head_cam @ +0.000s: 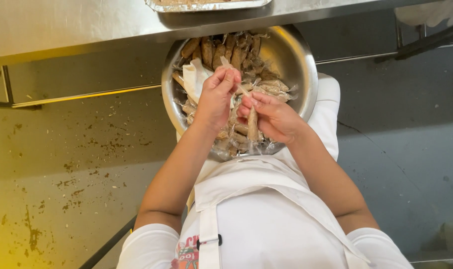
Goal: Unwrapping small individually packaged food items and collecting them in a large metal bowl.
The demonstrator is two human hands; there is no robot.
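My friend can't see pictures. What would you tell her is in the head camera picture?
Seen from above, a person's left hand and right hand hold a thin brown roll in clear wrap over a round metal bowl full of similar wrapped rolls. The bowl rests on their lap against a white apron, under a steel table edge, above a stained floor.

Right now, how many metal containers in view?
2. A round steel bowl full of wrapped brown rolls sits on the person's lap, under both hands. A foil tray lies on the steel counter at the top edge, mostly cropped; others may be out of frame.
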